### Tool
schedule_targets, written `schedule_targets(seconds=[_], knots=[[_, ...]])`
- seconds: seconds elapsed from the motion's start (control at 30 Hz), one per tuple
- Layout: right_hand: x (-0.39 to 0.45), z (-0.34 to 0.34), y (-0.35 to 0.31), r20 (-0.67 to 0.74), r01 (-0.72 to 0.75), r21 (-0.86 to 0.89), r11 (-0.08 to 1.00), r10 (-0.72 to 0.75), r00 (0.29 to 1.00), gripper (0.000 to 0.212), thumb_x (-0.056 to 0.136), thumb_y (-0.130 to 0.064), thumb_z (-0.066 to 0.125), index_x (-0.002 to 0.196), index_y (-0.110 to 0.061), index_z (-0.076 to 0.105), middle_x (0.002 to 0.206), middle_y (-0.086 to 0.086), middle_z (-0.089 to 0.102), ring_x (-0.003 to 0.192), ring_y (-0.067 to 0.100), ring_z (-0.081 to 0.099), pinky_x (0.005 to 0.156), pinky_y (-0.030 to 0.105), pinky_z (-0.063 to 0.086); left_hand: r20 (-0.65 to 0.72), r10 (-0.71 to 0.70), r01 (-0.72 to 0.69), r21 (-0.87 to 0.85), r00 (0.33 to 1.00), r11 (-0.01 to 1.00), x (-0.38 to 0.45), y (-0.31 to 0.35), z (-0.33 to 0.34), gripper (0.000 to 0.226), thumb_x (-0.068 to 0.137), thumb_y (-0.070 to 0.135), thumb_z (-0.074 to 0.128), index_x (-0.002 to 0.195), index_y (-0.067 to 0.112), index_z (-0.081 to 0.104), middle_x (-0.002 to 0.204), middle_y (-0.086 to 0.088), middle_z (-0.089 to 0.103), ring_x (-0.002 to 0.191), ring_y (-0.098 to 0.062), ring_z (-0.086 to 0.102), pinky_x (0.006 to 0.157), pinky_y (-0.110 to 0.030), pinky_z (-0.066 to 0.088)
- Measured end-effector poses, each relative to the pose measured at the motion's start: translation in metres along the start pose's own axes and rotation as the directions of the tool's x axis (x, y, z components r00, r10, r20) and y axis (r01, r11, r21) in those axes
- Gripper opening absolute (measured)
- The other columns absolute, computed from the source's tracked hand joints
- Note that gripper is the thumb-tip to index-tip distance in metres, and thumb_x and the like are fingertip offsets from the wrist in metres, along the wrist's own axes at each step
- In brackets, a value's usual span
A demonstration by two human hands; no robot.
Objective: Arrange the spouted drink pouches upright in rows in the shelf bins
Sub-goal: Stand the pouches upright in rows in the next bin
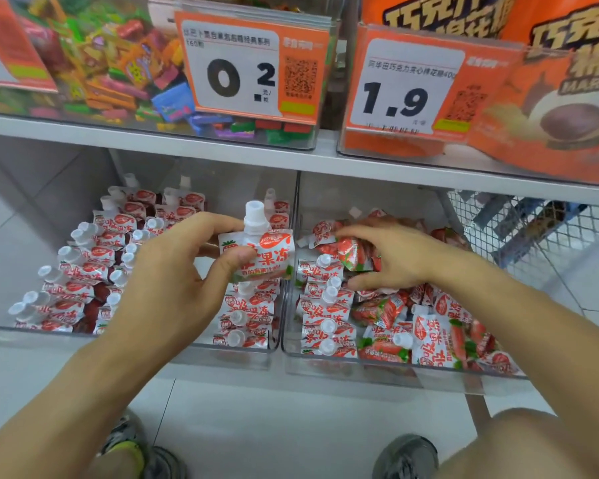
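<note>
My left hand (173, 271) grips a white and red spouted pouch (267, 250) upright above the left clear bin (187, 354), its spout pointing up. That bin holds rows of upright pouches (83, 271). My right hand (395, 257) reaches into the right clear bin (395, 371) with its fingers curled round a red pouch (351, 252) lying in a loose heap. One upright row of pouches (325, 305) stands along the right bin's left wall; the remaining pouches there (440, 333) lie jumbled.
A shelf board (222, 150) runs just above the bins, with a candy bin (118, 70) and orange marshmallow bags (550, 98) on it behind price tags. A wire basket (533, 229) stands at the right. Tiled floor and my shoes (405, 454) are below.
</note>
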State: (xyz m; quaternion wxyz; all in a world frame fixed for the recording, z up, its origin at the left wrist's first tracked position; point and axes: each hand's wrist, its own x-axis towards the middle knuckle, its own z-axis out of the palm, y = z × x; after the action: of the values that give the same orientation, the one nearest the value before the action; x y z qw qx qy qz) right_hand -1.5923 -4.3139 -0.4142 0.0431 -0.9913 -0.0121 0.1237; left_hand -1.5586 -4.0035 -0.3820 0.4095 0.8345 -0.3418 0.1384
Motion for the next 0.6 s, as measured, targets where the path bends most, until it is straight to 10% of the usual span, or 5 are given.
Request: schedule_targets(seconds=[0.47,0.6], knots=[[-0.054,-0.025,0.025,-0.276,-0.117,-0.041,0.992,0.102,0.956,0.029,0.079,-0.037,0.078,0.099,-0.032,0.058,0.108,-0.012,0.054,0.096,0.022,0.057,0.075,0.033,0.043,-0.094,0.070,-0.076,-0.061,0.993,0.995,-0.001,0.015,0.016,0.020,0.085,0.026,0.068,0.103,0.019,0.064,0.092,0.031,0.054,0.077,0.005,0.058,0.069,-0.001,0.040],[-0.081,-0.028,0.022,-0.145,-0.258,-0.283,0.924,0.225,0.963,0.054,0.078,-0.070,0.056,0.113,-0.030,0.061,0.112,-0.004,0.063,0.107,0.025,0.057,0.093,0.041,0.043,-0.092,0.104,-0.111,-0.075,0.990,0.991,0.002,0.023,0.030,0.019,0.088,0.025,0.067,0.104,0.015,0.067,0.094,0.028,0.056,0.081,0.002,0.058,0.075,-0.002,0.040]])
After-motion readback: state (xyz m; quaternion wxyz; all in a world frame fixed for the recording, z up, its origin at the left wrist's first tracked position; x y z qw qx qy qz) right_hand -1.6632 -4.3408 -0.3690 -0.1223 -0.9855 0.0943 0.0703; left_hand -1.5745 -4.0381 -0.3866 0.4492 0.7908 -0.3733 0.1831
